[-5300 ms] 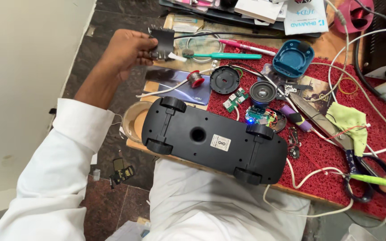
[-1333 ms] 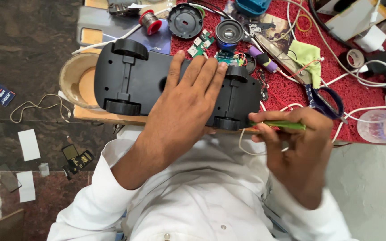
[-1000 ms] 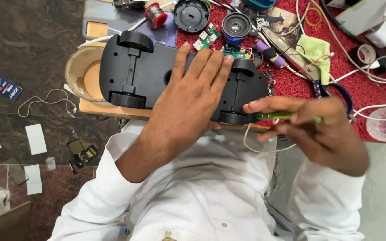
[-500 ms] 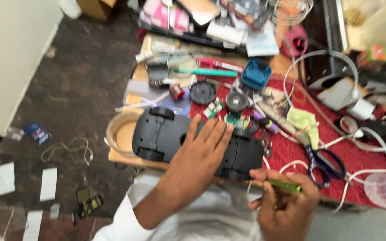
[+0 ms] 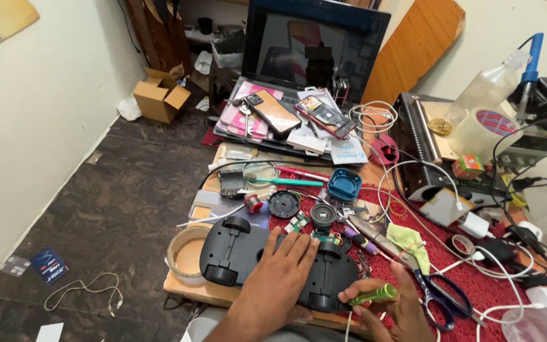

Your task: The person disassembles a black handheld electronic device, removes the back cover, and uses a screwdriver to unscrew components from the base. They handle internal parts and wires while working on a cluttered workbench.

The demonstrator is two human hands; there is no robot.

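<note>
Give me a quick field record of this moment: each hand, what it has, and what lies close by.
Left hand: flat on the upturned black toy car
Right hand: holds a green-handled tool at the car's right end
Car position: wheels up, on the wooden board
Near right hand: scissors on the red mat
Behind car: small circuit boards, round speaker
Left of car: tape roll

The left hand (image 5: 281, 277) lies palm down with its fingers (image 5: 299, 246) spread and stretched forward, the forearm running back toward the near edge of the tabletop. The right hand (image 5: 392, 308) sits just beside it at that near edge, turned palm up, its fingers (image 5: 357, 292) and thumb curled shut in a pinching grip.
</note>
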